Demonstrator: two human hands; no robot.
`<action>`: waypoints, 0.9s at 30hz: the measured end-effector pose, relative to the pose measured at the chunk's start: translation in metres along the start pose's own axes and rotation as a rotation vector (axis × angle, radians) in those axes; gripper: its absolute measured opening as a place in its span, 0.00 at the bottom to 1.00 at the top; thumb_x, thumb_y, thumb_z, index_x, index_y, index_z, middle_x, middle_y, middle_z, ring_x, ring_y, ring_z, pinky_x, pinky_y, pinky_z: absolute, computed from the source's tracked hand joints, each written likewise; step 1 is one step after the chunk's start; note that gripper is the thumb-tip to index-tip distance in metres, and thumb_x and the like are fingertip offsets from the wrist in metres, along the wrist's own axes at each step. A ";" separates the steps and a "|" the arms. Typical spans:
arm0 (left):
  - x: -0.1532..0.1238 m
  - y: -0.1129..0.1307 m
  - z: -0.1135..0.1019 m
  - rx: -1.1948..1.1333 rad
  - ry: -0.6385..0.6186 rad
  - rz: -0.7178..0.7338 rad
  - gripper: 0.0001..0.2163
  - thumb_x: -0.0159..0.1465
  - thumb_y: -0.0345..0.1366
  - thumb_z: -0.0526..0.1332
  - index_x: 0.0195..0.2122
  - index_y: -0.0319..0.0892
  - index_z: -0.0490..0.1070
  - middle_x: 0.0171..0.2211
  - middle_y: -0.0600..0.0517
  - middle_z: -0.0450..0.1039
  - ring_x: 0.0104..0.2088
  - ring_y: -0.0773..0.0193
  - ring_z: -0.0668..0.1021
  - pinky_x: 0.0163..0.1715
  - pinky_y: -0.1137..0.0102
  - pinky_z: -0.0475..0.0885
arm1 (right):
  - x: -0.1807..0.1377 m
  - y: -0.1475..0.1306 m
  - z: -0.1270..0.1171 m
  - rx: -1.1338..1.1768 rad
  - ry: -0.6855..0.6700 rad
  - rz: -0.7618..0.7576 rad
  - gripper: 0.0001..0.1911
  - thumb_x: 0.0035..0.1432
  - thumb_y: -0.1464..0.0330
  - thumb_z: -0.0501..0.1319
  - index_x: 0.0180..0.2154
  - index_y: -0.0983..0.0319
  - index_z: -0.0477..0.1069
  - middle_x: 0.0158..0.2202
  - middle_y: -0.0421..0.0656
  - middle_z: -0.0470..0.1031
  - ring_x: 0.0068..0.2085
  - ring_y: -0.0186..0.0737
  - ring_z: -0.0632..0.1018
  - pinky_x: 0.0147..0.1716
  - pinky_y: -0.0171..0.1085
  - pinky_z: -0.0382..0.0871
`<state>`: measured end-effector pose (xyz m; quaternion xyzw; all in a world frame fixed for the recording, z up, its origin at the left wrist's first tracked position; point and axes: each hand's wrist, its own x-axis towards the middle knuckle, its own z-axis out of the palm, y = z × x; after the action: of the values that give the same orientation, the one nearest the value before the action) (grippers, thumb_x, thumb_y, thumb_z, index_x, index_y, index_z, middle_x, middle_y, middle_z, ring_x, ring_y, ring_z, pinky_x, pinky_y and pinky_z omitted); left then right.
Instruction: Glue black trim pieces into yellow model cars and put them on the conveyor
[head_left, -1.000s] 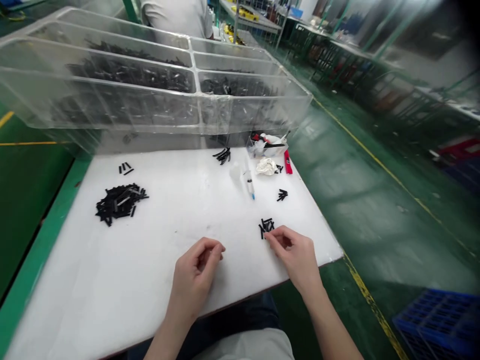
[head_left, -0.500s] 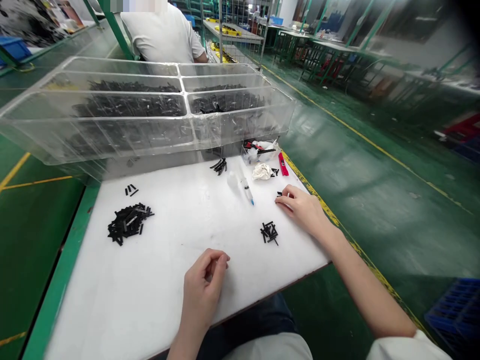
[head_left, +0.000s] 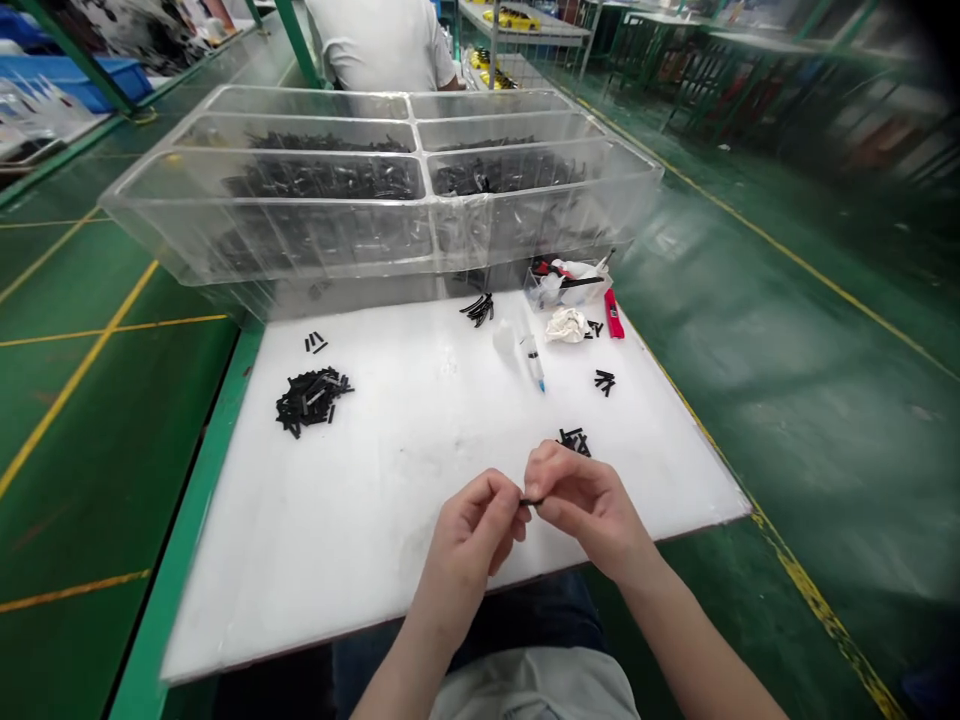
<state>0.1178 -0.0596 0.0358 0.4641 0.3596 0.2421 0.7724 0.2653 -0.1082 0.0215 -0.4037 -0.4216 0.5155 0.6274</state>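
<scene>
Both hands meet over the near part of the white tabletop point(head_left: 360, 520). A small black strip point(head_left: 531, 502) is pinched between them, with my left hand point(head_left: 480, 520) at its left end and my right hand point(head_left: 589, 500) at its right end. Fingers cover most of the strip. Just beyond my right hand lies a small pile of black pieces point(head_left: 574, 440), partly hidden by it. A few more black pieces point(head_left: 604, 382) lie farther back on the right. Over on the left is a larger heap of black strips point(head_left: 309, 398).
Clear divided bins point(head_left: 315, 240) with black parts stand along the back. Before them lie curved black pieces point(head_left: 478, 310), a syringe point(head_left: 533, 362), crumpled white tissue point(head_left: 566, 325), a red tool point(head_left: 613, 314) and a small clear box point(head_left: 568, 288). A person in white point(head_left: 382, 45) sits beyond.
My right hand has come from the right-hand black pieces back to my left hand. Both now grip a black strip. The camera view has shifted, so the table appears farther right.
</scene>
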 end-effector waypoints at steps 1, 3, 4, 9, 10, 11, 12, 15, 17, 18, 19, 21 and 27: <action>-0.001 -0.001 0.000 -0.025 0.016 -0.008 0.18 0.64 0.52 0.59 0.28 0.41 0.65 0.20 0.59 0.58 0.19 0.74 0.54 0.18 0.75 0.48 | 0.000 0.000 0.001 -0.015 0.012 -0.003 0.03 0.60 0.68 0.65 0.36 0.55 0.78 0.34 0.41 0.70 0.36 0.34 0.72 0.34 0.34 0.66; -0.003 -0.001 -0.001 -0.010 0.066 0.021 0.18 0.64 0.51 0.59 0.26 0.41 0.63 0.22 0.59 0.58 0.20 0.74 0.54 0.18 0.75 0.48 | -0.002 -0.001 0.004 -0.025 0.056 0.015 0.04 0.61 0.66 0.64 0.36 0.56 0.78 0.34 0.42 0.70 0.33 0.33 0.70 0.29 0.34 0.64; -0.004 0.000 -0.002 0.021 0.096 0.052 0.18 0.65 0.50 0.59 0.26 0.41 0.63 0.22 0.59 0.58 0.20 0.74 0.54 0.19 0.74 0.49 | -0.004 -0.002 0.005 -0.020 0.085 0.035 0.05 0.61 0.65 0.64 0.37 0.56 0.79 0.34 0.42 0.70 0.31 0.33 0.70 0.27 0.33 0.63; -0.008 0.005 -0.003 0.183 0.156 0.167 0.16 0.67 0.45 0.57 0.24 0.42 0.62 0.21 0.58 0.56 0.21 0.72 0.57 0.21 0.73 0.53 | -0.011 -0.007 0.013 -0.078 0.206 0.073 0.04 0.58 0.64 0.67 0.35 0.56 0.78 0.32 0.40 0.73 0.30 0.32 0.70 0.27 0.33 0.63; -0.008 0.005 -0.003 0.201 0.153 0.178 0.16 0.67 0.44 0.56 0.24 0.42 0.62 0.21 0.58 0.56 0.21 0.71 0.57 0.21 0.73 0.54 | -0.012 -0.007 0.013 -0.118 0.209 0.063 0.03 0.57 0.65 0.68 0.35 0.56 0.78 0.32 0.40 0.73 0.30 0.31 0.70 0.27 0.32 0.64; -0.009 0.006 -0.003 0.217 0.150 0.183 0.16 0.67 0.44 0.56 0.25 0.42 0.62 0.21 0.58 0.57 0.22 0.71 0.58 0.21 0.72 0.54 | -0.013 -0.008 0.013 -0.156 0.211 0.056 0.01 0.57 0.66 0.68 0.34 0.55 0.78 0.31 0.39 0.74 0.29 0.31 0.70 0.27 0.32 0.64; -0.009 0.006 -0.003 0.230 0.150 0.187 0.16 0.68 0.43 0.55 0.25 0.42 0.63 0.22 0.57 0.58 0.22 0.71 0.58 0.21 0.72 0.55 | -0.013 -0.008 0.013 -0.188 0.213 0.053 0.01 0.57 0.67 0.68 0.34 0.55 0.78 0.30 0.39 0.74 0.29 0.30 0.70 0.27 0.31 0.64; -0.011 0.004 -0.003 0.251 0.149 0.192 0.16 0.70 0.44 0.53 0.26 0.42 0.65 0.23 0.56 0.62 0.22 0.71 0.60 0.23 0.72 0.57 | -0.012 -0.008 0.012 -0.230 0.227 0.053 0.02 0.58 0.68 0.67 0.34 0.55 0.79 0.30 0.39 0.74 0.29 0.30 0.71 0.26 0.31 0.65; -0.012 0.004 -0.004 0.259 0.143 0.201 0.17 0.71 0.43 0.51 0.27 0.42 0.66 0.25 0.55 0.64 0.23 0.70 0.63 0.25 0.72 0.59 | -0.011 -0.007 0.011 -0.237 0.237 0.054 0.01 0.58 0.68 0.67 0.34 0.55 0.79 0.30 0.38 0.74 0.29 0.30 0.72 0.26 0.30 0.66; -0.013 0.003 -0.004 0.264 0.135 0.207 0.17 0.71 0.43 0.51 0.28 0.42 0.67 0.25 0.55 0.65 0.24 0.70 0.65 0.26 0.72 0.60 | -0.011 -0.007 0.011 -0.237 0.239 0.055 0.01 0.58 0.67 0.67 0.34 0.55 0.79 0.30 0.38 0.74 0.29 0.30 0.72 0.26 0.31 0.66; -0.014 0.004 -0.004 0.271 0.130 0.215 0.17 0.71 0.43 0.51 0.28 0.42 0.67 0.25 0.55 0.66 0.25 0.69 0.66 0.27 0.72 0.61 | -0.011 -0.007 0.012 -0.234 0.240 0.059 0.01 0.59 0.67 0.66 0.34 0.55 0.78 0.30 0.38 0.74 0.29 0.30 0.72 0.26 0.31 0.66; -0.015 0.004 -0.005 0.296 0.118 0.250 0.16 0.71 0.41 0.51 0.28 0.42 0.67 0.26 0.54 0.66 0.28 0.68 0.69 0.28 0.72 0.63 | -0.011 -0.006 0.012 -0.221 0.234 0.068 0.02 0.59 0.67 0.66 0.34 0.54 0.78 0.30 0.38 0.73 0.29 0.30 0.73 0.27 0.30 0.67; -0.020 0.003 -0.008 0.569 0.116 0.518 0.06 0.67 0.30 0.54 0.33 0.44 0.66 0.28 0.56 0.67 0.25 0.70 0.66 0.26 0.73 0.63 | -0.011 -0.009 0.014 -0.220 0.192 0.056 0.03 0.62 0.66 0.63 0.36 0.55 0.76 0.33 0.38 0.71 0.30 0.30 0.72 0.30 0.31 0.68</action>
<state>0.0989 -0.0677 0.0428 0.7206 0.3265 0.3456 0.5046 0.2532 -0.1190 0.0333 -0.5291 -0.4020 0.4426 0.6021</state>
